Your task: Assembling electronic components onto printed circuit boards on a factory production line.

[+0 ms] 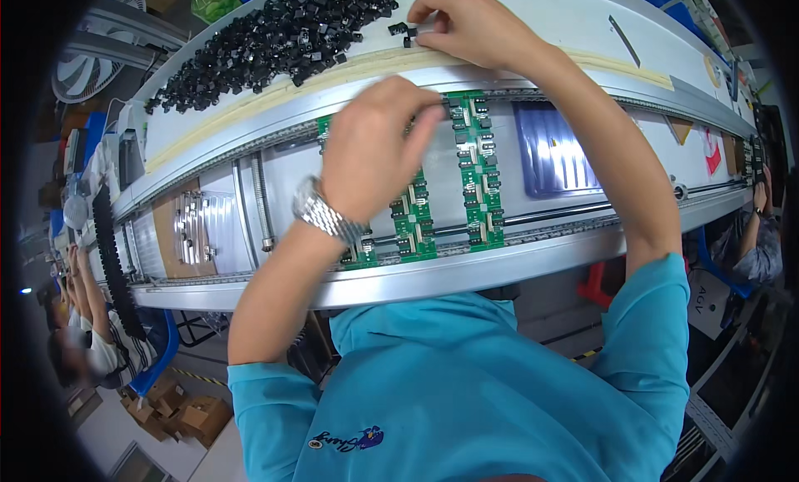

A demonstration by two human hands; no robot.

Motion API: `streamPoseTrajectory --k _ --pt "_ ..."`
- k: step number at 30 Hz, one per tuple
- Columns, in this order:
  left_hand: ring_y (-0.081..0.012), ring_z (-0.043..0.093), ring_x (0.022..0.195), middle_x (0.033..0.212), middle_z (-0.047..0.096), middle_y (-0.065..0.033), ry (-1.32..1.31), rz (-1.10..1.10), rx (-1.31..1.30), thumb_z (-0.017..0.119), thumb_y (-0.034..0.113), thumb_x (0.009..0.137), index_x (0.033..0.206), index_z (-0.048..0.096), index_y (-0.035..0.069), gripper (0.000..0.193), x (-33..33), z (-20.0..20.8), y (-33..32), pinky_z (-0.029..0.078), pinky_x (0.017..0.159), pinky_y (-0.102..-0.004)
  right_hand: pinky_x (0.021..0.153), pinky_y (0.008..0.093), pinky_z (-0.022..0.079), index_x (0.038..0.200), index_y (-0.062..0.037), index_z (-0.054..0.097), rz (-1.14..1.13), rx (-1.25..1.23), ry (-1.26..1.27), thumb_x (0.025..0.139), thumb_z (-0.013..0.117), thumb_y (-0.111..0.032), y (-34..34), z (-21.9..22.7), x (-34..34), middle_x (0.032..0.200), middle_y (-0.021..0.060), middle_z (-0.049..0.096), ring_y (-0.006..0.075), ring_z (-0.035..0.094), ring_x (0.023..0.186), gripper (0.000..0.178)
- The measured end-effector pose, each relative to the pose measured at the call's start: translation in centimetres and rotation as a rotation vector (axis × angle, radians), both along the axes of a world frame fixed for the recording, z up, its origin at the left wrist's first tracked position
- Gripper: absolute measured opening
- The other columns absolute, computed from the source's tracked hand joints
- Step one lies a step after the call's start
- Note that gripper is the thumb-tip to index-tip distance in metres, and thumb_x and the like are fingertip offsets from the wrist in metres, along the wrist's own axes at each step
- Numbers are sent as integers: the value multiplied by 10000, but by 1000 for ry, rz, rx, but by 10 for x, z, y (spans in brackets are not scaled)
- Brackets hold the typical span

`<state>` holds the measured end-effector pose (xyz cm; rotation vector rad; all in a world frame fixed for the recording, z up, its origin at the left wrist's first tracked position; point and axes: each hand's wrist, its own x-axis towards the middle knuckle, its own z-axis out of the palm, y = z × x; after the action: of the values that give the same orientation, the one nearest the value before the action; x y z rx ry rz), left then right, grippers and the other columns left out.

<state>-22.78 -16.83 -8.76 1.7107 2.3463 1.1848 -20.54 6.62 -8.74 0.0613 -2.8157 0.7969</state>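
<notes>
My left hand [374, 149], with a metal-band watch [325, 211] at its wrist, is over the green circuit boards [480, 182] on the conveyor. It is slightly blurred. Its thumb and forefinger come together beside the top of one board, and what they pinch is too small to make out. Farther off, my right hand [474, 28] reaches across the rail to the white surface. Its thumb and forefinger close around a small black electronic component [409, 34] among a few loose ones. Black parts line the boards, and my left hand hides part of them.
A large heap of black components [275, 41] covers the far left of the white ledge [533, 24]. A yellowish strip [374, 64] runs along it. Purple-tinted plastic trays [553, 153] lie right of the boards. The metal front rail [533, 261] borders my side. Other people sit at both ends.
</notes>
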Motion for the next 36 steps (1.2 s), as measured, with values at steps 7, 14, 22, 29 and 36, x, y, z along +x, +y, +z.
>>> streamPoseTrajectory --k 7,14,22,29,36 --pt "-254 658 692 906 721 -82 337 115 -19 733 59 837 1039 764 33 207 -71 -8 42 555 688 -335 712 317 558 1103 11 743 -19 -141 2 908 665 -110 13 -4 14 897 117 758 211 689 765 243" --pt "-230 622 710 873 669 -113 270 106 -411 686 -1 836 866 691 -12 32 -71 -3 58 518 660 -308 701 270 537 1036 20 758 -279 -1035 -107 927 693 -90 -5 -1 111 907 96 729 169 637 735 168" --pt "-196 561 676 843 632 -96 -227 37 -143 672 -15 842 877 666 -13 35 -11 33 15 477 631 -272 726 247 580 986 41 732 -101 -1139 -258 956 658 -60 -13 -9 192 963 143 700 166 702 841 129" --pt "-132 612 680 970 737 -25 -475 -167 -88 747 -14 826 1080 760 30 259 25 0 -21 499 650 -225 709 245 585 973 30 715 -210 -1324 -409 899 657 36 -35 -12 209 1028 167 684 180 701 810 95" --pt "-249 621 699 897 679 -55 -35 -194 -107 735 -14 794 980 746 28 191 45 -6 -20 527 669 -334 727 250 593 971 19 697 -173 -1262 -296 822 656 140 -43 -21 213 1034 158 670 192 705 813 197"
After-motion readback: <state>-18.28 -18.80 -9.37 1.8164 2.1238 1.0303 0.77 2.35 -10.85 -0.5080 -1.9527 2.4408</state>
